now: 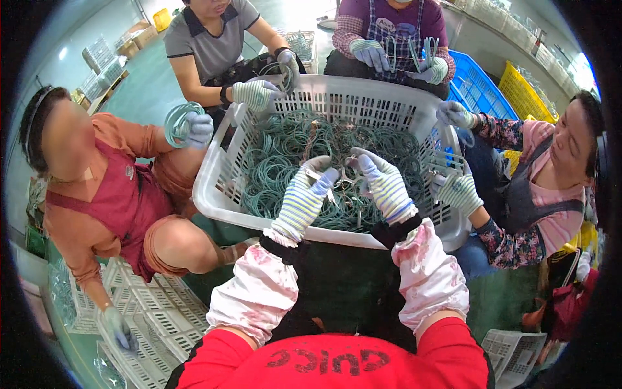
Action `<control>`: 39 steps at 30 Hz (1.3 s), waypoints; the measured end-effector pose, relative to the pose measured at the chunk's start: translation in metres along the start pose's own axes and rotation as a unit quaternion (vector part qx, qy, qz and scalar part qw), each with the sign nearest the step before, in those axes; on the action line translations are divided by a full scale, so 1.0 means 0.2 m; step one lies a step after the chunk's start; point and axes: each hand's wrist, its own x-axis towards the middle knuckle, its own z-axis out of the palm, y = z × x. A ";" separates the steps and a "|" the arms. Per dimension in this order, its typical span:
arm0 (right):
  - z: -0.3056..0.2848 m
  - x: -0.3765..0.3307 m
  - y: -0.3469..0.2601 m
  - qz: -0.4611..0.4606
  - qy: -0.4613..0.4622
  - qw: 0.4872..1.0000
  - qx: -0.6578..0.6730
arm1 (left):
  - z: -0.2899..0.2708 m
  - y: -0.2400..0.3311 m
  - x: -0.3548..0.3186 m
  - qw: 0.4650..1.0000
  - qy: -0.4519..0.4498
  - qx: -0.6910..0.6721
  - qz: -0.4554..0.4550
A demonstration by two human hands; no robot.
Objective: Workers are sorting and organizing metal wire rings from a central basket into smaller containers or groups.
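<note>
Green floor [139, 81], rings [275, 170] below both hands [302, 200] [389, 189], contact unclear

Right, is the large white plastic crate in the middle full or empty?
Partly full: tangled thin green loops lie in the crate, its inner wall showing above them.

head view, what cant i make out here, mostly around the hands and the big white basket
All in the head view:
Left hand: a pale piece shows at its fingers, too small and covered by the glove to identify.
Right hand: its curled fingers hide whether it holds anything.
White basket: its floor is hidden under heaped green coils.
Co-worker in grey: top of the head cut off by the upper edge.
</note>
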 end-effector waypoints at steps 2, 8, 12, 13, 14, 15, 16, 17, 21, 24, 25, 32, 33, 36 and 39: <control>0.00 0.01 0.00 -0.005 -0.005 1.000 -0.015 | 0.05 0.05 -0.04 0.996 -0.034 0.082 -0.021; 0.03 0.00 0.00 -0.002 0.032 0.999 -0.021 | 0.09 0.05 -0.06 0.994 -0.106 0.030 -0.013; -0.03 0.00 -0.02 0.030 0.009 0.999 -0.005 | 0.12 0.09 -0.08 0.990 -0.138 0.016 -0.005; -0.04 0.00 -0.03 0.031 0.010 0.999 -0.006 | 0.12 0.09 -0.08 0.990 -0.139 0.015 -0.006; -0.05 -0.01 -0.04 0.035 -0.004 0.999 0.002 | 0.13 0.10 -0.09 0.990 -0.141 0.010 -0.008; -0.05 -0.01 -0.05 0.040 -0.019 0.999 0.010 | 0.13 0.11 -0.09 0.990 -0.143 0.005 -0.009; -0.06 -0.01 -0.04 0.040 -0.018 0.999 0.011 | 0.13 0.13 -0.09 0.988 -0.156 0.008 -0.020; -0.06 0.00 -0.02 0.043 -0.019 0.999 0.021 | 0.13 0.13 -0.09 0.987 -0.157 0.008 -0.022; -0.08 0.02 0.00 0.069 -0.041 0.996 0.041 | 0.13 0.10 -0.10 0.987 -0.160 -0.002 -0.018; 0.00 -0.01 -0.01 0.052 -0.038 0.998 0.009 | 0.08 0.03 -0.05 0.997 -0.050 0.039 0.035; 0.00 -0.01 -0.01 0.052 -0.050 0.997 0.042 | 0.06 0.00 -0.02 0.995 -0.034 0.021 0.091; 0.08 -0.11 -0.05 0.061 -0.107 0.992 -0.023 | -0.01 0.06 -0.01 0.971 0.096 0.139 0.168; 0.09 -0.12 -0.05 0.031 -0.089 0.995 -0.020 | -0.01 0.05 0.00 0.931 0.094 0.243 0.255; 0.08 -0.07 -0.02 0.016 -0.027 0.999 -0.010 | 0.04 0.09 0.01 0.892 0.011 0.270 0.362; 0.07 -0.06 -0.02 0.000 0.007 1.000 0.014 | 0.02 0.02 -0.03 0.929 -0.022 0.231 0.290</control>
